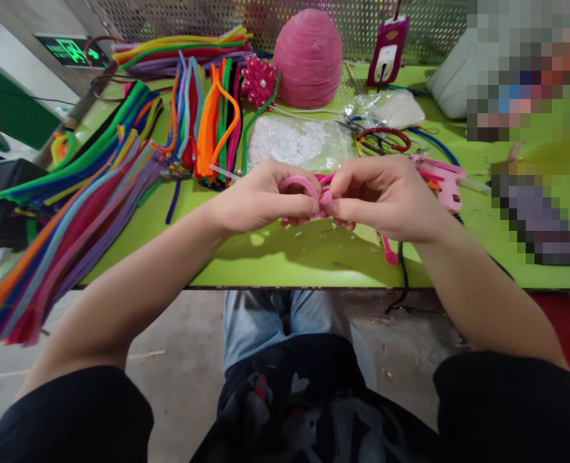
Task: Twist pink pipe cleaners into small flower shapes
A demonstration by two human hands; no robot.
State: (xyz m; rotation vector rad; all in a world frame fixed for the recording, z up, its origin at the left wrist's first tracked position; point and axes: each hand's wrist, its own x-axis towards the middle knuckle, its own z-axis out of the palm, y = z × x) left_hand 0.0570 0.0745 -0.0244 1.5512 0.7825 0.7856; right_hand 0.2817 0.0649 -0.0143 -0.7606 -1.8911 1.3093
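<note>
Above the front part of the green table, my left hand pinches a looped pink pipe cleaner between thumb and fingers. My right hand meets it from the other side, its thumb and index finger closed on the same pink piece near a small twisted knot. The fingertips of both hands nearly touch there. Part of the pink piece is hidden behind the fingers. Behind the hands lies a clear bag of white bits. A pink glue gun rests just beyond my right hand.
Bundles of coloured pipe cleaners cover the left side, some overhanging the front edge. At the back stand a pink ribbed dome, a pink flower and a purple power socket. Scissors lie behind my right hand. A black cable hangs over the edge.
</note>
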